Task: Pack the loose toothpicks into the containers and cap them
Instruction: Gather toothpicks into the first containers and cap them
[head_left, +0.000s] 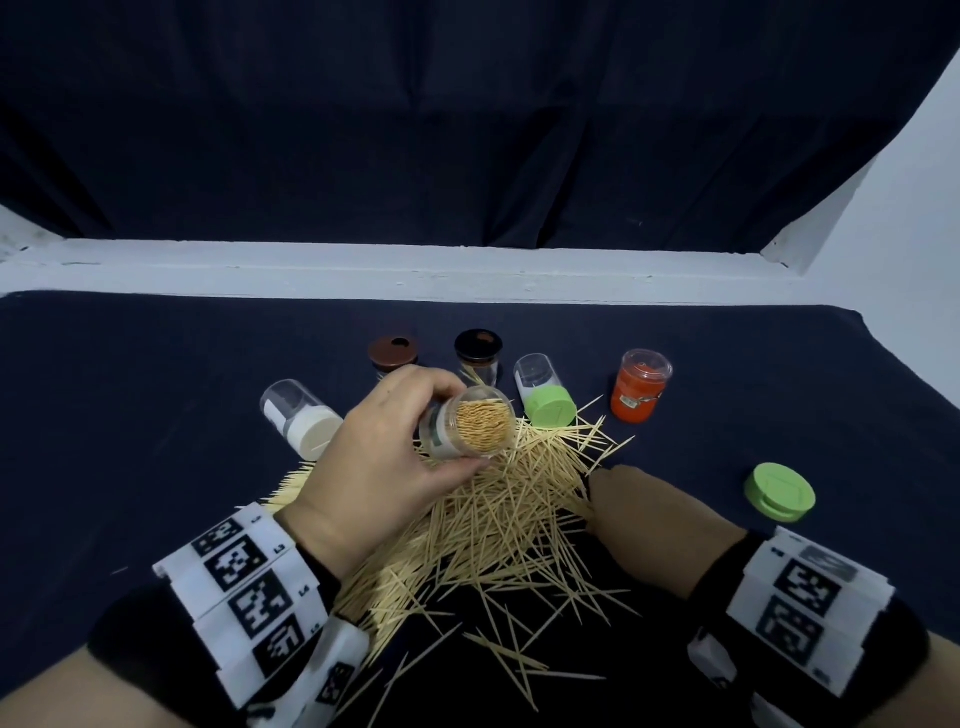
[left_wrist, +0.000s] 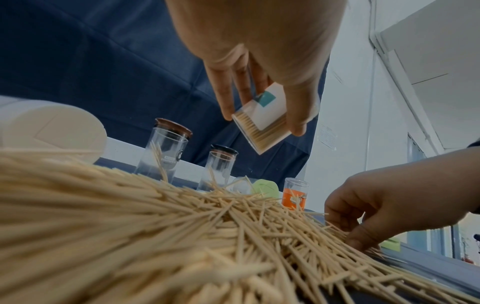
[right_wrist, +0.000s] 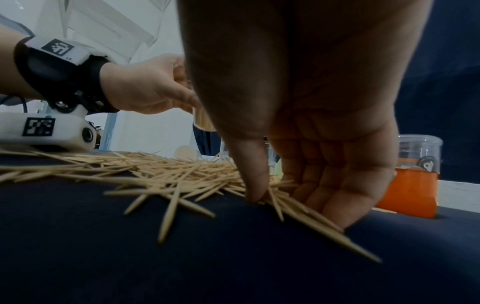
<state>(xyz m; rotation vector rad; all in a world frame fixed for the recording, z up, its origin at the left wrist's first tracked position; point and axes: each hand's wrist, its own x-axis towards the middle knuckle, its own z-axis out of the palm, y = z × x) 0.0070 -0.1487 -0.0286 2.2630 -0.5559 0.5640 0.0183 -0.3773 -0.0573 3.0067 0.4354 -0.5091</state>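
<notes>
Two hands | left hand (head_left: 384, 457) grips clear round container (head_left: 470, 428) | right hand (right_wrist: 306, 144) pinches slim wooden toothpicks (right_wrist: 298, 203)

Loose toothpicks (head_left: 498, 525) cover the cloth's (head_left: 156, 415) middle, jars crowd the far side behind them, while bare cloth lies open far left and right.

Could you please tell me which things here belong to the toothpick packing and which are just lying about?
In the job: left hand, filled container, right hand, toothpick pile, loose green cap, other containers such as the orange one.

Just there: dark cloth, wrist bands.
</notes>
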